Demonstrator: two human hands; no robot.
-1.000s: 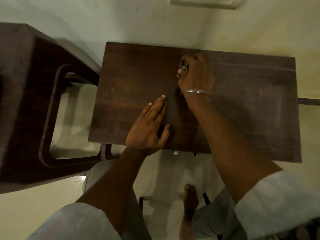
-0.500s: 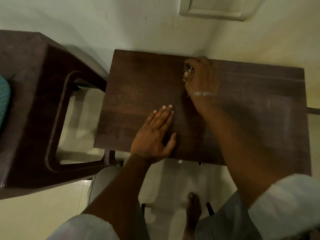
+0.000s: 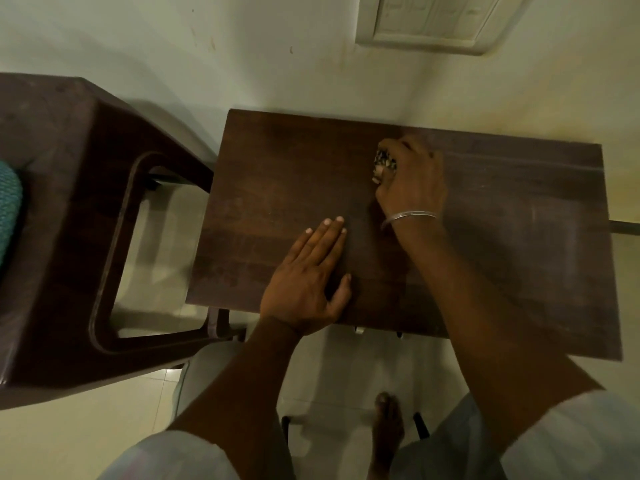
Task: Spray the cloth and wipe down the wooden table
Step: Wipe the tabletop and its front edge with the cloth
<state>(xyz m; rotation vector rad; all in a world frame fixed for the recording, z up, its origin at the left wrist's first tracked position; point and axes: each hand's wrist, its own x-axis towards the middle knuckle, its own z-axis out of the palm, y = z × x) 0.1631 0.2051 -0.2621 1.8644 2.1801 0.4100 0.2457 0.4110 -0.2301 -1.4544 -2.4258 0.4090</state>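
Dark wooden surface (image 3: 277, 202) is filling mid-frame: right hand (image 3: 414, 183) is clutching the bunched cloth (image 3: 384, 161), left hand (image 3: 306, 284) is pressing flat, fingers together. Hard rubbing could pull the cloth loose.

Before you, the dark wooden tabletop (image 3: 519, 244) is a rectangle, its far edge close against the pale wall (image 3: 277, 64). Your left hand (image 3: 308, 282) lies flat on it near the front edge, palm down. Your right hand (image 3: 412, 178) rests farther back, near the middle, its fingers (image 3: 401, 143) curled round a small speckled cloth (image 3: 385, 161) that touches the wood. The table stands on a pale tiled floor (image 3: 69, 445).
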